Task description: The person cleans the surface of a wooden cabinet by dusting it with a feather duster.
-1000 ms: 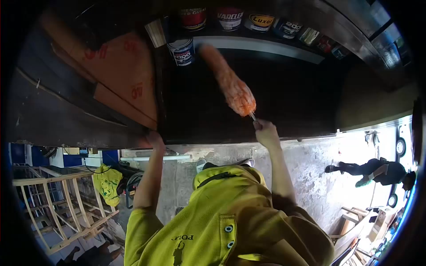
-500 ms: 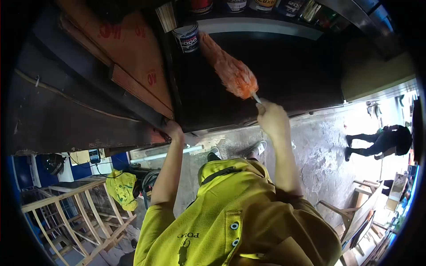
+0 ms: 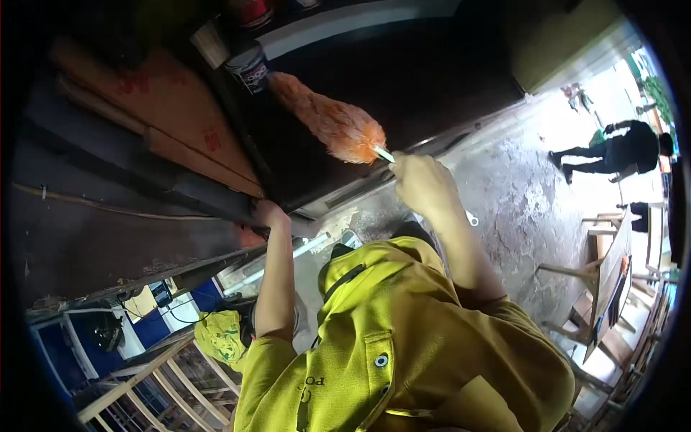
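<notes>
Right hand: closed in a fist round the pale stick handle of a duster.
Duster: long, fluffy, orange, slanting across the dark brown shelf; its tip, blurred a second ago, now shows clearer, so the sweeping seems slower.
Can: dark, round, pale-lettered metal, just beside that tip; I can't tell if they touch. Work seems centred there.
Left hand: still by the dark, flat board; fingers mostly hidden, grip unclear.
Beyond: a dark-clothed person, well apart.
</notes>
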